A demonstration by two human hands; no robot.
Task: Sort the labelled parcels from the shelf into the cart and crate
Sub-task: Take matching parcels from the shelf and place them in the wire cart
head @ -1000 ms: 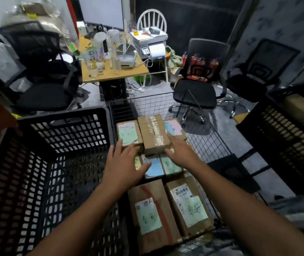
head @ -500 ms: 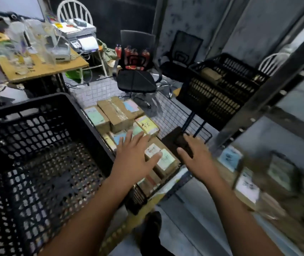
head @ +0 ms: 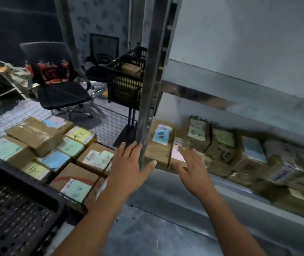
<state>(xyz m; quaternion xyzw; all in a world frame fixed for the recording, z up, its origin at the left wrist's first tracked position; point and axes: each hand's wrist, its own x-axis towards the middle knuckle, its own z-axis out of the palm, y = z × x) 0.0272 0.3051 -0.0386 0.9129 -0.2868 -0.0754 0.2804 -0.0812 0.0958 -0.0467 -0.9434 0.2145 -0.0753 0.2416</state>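
A metal shelf (head: 221,183) on the right holds several cardboard parcels with coloured labels, among them one with a blue label (head: 159,143) and one with a pink label (head: 178,154). My right hand (head: 191,167) hovers with spread fingers just in front of the pink-labelled parcel, holding nothing. My left hand (head: 129,167) is flat and empty in front of the shelf's upright post (head: 147,89). The wire cart (head: 110,124) at left carries several labelled parcels (head: 69,146). The black crate (head: 18,215) sits at lower left.
A second black crate (head: 127,84) with a parcel inside stands behind the post. A black office chair (head: 62,93) with red items is beyond the cart. Grey floor (head: 147,233) lies below my arms.
My view has swung right from the cart to the shelf. Both hands left the parcels in the cart and moved toward the shelf, still empty.
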